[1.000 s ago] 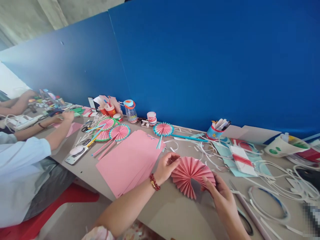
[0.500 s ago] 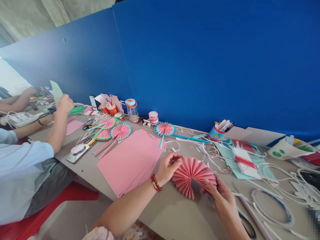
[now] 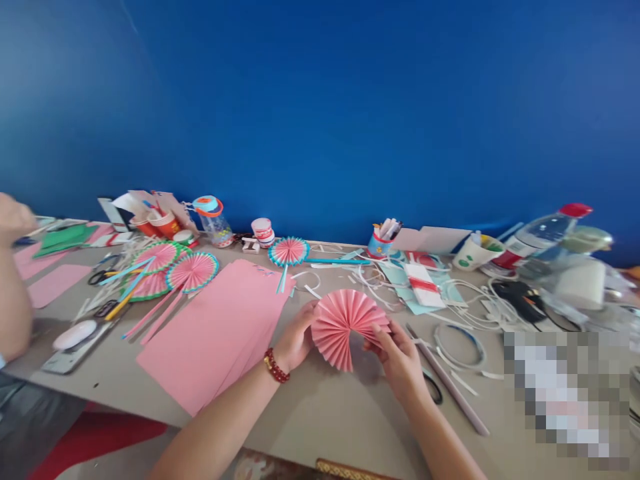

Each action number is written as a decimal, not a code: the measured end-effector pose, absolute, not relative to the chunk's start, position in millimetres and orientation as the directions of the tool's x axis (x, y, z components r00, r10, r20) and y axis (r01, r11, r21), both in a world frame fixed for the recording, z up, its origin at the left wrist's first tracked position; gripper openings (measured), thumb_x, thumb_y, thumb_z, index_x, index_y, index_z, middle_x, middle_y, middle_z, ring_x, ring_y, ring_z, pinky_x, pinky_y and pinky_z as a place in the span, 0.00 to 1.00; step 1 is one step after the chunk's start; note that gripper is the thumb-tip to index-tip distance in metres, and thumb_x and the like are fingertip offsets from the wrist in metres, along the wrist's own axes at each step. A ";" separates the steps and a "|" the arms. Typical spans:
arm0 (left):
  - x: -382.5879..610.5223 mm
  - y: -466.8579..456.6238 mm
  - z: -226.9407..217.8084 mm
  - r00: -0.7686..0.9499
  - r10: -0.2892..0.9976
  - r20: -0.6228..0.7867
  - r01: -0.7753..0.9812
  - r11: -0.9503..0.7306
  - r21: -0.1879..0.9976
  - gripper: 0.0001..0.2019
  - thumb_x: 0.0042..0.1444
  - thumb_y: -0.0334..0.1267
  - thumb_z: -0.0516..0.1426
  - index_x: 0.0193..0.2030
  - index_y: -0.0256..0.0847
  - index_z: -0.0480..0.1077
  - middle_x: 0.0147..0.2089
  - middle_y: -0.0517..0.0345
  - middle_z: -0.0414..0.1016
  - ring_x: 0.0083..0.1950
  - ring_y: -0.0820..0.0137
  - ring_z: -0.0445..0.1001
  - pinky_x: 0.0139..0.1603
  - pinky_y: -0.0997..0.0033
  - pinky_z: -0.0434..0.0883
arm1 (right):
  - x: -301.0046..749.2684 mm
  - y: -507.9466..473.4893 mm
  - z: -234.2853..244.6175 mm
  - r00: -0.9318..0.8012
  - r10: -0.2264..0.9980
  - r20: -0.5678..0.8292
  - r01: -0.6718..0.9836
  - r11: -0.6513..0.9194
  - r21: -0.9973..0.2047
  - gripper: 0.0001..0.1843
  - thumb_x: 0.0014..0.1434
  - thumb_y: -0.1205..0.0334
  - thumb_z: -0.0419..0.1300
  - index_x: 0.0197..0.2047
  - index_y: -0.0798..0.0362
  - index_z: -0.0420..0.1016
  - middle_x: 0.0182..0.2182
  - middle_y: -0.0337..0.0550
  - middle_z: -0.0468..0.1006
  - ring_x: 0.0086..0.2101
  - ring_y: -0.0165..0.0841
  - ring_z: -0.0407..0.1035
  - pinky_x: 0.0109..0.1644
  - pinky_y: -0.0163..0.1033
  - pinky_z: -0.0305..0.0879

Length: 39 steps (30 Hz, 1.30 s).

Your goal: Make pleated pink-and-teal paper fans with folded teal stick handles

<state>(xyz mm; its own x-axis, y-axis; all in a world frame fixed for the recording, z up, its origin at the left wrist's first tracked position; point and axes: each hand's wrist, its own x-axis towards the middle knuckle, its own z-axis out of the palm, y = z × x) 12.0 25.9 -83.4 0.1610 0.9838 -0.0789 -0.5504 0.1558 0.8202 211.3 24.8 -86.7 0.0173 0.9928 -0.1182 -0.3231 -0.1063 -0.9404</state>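
A pink pleated paper fan (image 3: 345, 321) is spread nearly into a full circle, with a gap at its lower right. My left hand (image 3: 299, 339) grips its left edge, the fingers partly hidden behind the folds. At the right end of the pleats, my right hand (image 3: 400, 357) pinches the paper between thumb and fingers. A stack of pink paper sheets (image 3: 215, 333) lies to the left of the fan. Behind it sits a finished round fan with a blue rim (image 3: 289, 252). Near my right forearm are a grey-pink rod (image 3: 453, 390) and partly hidden black scissor handles (image 3: 433, 388).
Rimmed fans (image 3: 193, 272), a mouse (image 3: 75, 335) and a phone (image 3: 70, 359) lie on the left. A pen cup (image 3: 380, 247), paper strips, white cables (image 3: 475, 303) and a plastic bottle (image 3: 543, 237) line the back and right. Another person's arm (image 3: 13, 287) shows at far left.
The view has swung to the right, bringing the bottle into sight and most of the neighbour out. Both hands still hold the pink fan, and its right end is drawn slightly closer in.
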 end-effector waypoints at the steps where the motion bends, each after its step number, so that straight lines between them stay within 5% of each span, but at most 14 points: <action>1: 12.7 24.3 -82.8 0.191 0.977 -0.091 -0.542 0.182 0.820 0.20 0.53 0.48 0.65 0.49 0.38 0.74 0.47 0.48 0.79 0.50 0.57 0.77 0.51 0.60 0.71 | 211.0 24.9 -86.1 0.010 0.993 -0.121 -0.333 -0.111 -0.937 0.20 0.48 0.47 0.72 0.36 0.51 0.75 0.26 0.36 0.75 0.24 0.31 0.69 0.29 0.37 0.70; 11: 15.2 21.2 -89.0 0.136 0.965 -0.225 -0.475 0.263 0.840 0.17 0.50 0.43 0.68 0.45 0.42 0.74 0.43 0.55 0.82 0.42 0.63 0.80 0.42 0.67 0.73 | 207.7 19.4 -87.2 -0.068 0.989 -0.133 -0.341 -0.148 -0.928 0.20 0.48 0.48 0.73 0.38 0.52 0.76 0.30 0.40 0.79 0.30 0.36 0.72 0.34 0.40 0.72; 18: 19.3 15.9 -85.9 0.200 0.962 -0.187 -0.370 0.251 0.894 0.20 0.50 0.44 0.68 0.49 0.41 0.74 0.48 0.51 0.81 0.49 0.57 0.79 0.52 0.58 0.73 | 197.7 11.3 -83.4 -0.080 0.987 -0.140 -0.270 -0.156 -0.950 0.24 0.46 0.48 0.74 0.44 0.51 0.79 0.44 0.46 0.83 0.47 0.46 0.75 0.57 0.53 0.68; 27: 21.1 17.4 -89.8 0.193 0.962 -0.193 -0.343 0.250 0.905 0.22 0.49 0.44 0.68 0.49 0.40 0.74 0.49 0.50 0.81 0.54 0.54 0.76 0.54 0.57 0.72 | 200.7 12.5 -80.9 -0.080 0.991 -0.110 -0.321 -0.130 -0.938 0.25 0.48 0.47 0.72 0.46 0.51 0.79 0.44 0.46 0.83 0.49 0.47 0.75 0.58 0.54 0.67; 39: 21.0 16.1 -90.9 0.190 0.960 -0.204 -0.327 0.258 0.909 0.18 0.51 0.43 0.67 0.48 0.39 0.75 0.46 0.52 0.80 0.47 0.60 0.77 0.48 0.64 0.72 | 202.0 14.2 -81.7 -0.080 0.990 -0.117 -0.363 -0.138 -0.922 0.23 0.48 0.48 0.73 0.43 0.52 0.78 0.43 0.45 0.83 0.46 0.45 0.76 0.54 0.50 0.71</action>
<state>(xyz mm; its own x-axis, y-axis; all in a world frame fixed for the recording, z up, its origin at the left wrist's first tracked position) 21.0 16.1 -90.9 0.1903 0.9602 -0.2043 -0.3267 0.2582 0.9092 202.0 14.2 -81.7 -0.0802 0.9899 -0.1171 -0.3628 -0.1385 -0.9215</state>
